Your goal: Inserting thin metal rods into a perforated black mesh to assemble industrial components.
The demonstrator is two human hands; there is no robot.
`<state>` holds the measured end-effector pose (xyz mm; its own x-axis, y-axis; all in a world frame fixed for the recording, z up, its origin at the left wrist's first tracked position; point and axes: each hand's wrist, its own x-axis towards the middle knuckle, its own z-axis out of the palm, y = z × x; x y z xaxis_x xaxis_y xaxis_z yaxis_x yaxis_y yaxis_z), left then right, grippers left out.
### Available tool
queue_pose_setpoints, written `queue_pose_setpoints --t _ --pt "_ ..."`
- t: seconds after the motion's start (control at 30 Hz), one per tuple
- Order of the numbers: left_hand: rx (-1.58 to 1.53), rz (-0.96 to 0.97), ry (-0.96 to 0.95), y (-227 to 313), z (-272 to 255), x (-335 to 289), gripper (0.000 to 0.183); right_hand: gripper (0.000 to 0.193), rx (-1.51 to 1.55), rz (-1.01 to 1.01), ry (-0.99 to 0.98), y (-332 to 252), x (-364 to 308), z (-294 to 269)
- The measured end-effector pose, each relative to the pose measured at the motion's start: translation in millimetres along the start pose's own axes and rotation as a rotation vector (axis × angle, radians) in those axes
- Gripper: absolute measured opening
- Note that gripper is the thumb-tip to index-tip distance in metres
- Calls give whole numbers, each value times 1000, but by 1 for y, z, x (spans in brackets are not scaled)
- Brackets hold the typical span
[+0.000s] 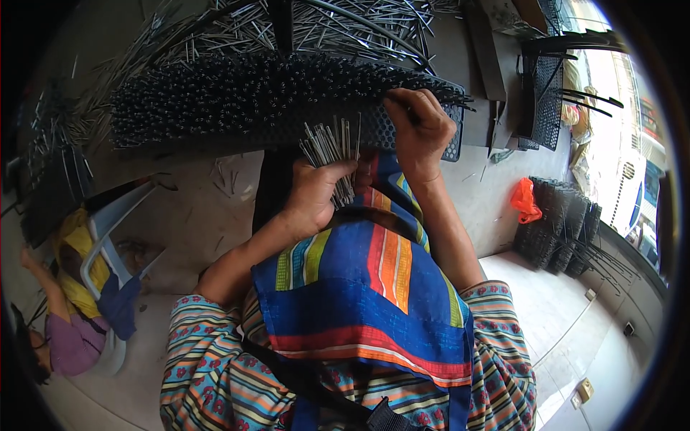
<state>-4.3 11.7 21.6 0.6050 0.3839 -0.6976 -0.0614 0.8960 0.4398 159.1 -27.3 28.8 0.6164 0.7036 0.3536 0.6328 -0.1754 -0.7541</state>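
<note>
The left hand point(315, 188) is wrapped around a bundle of rods point(329, 149), its thumb laid across them; the rods are thin, straight and metallic grey, fanning slightly at their upper ends and projecting below the fist as well. One rod stands a little apart at the right side of the bundle. The right hand point(424, 129) is raised over the right end of a tray point(375, 121), fingers curled and drawn toward the thumb; whether anything is gripped between the fingertips cannot be told. The tray is dark, long and perforated with round holes in a regular pattern, bare toward its right end. Dark pins point(215, 93) stand densely packed along the rest of it, forming a bristled surface with small glinting tips. Beyond the tray lies a heap of loose rods point(345, 30), smooth, shiny and crossing at all angles. Below the hands, a woven apron point(323, 302) in blue, red, orange and yellow-green bands covers the lap. At the right, a crumpled red plastic bag point(526, 201) rests against a dark stack point(557, 226) with slender bars projecting from it, on a smooth pale floor point(532, 309).
</note>
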Motion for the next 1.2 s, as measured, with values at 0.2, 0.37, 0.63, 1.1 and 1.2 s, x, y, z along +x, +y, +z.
queue_pose_setpoints --t 0.2,0.37,0.63,1.1,1.2 --pt "5 0 -85 1 -2 1 15 12 -19 77 -9 9 -14 -6" --pt "-18 -38 -21 -3 -5 4 16 18 -31 73 -3 2 -11 -7" --pt "40 -59 -28 -4 -10 7 18 17 -327 -74 -73 4 -7 6" --pt "47 -98 -58 -2 -11 5 17 17 -398 -282 -196 14 -2 -2" --pt "25 -119 -65 -3 -13 6 17 16 -389 -300 -232 14 2 -5"
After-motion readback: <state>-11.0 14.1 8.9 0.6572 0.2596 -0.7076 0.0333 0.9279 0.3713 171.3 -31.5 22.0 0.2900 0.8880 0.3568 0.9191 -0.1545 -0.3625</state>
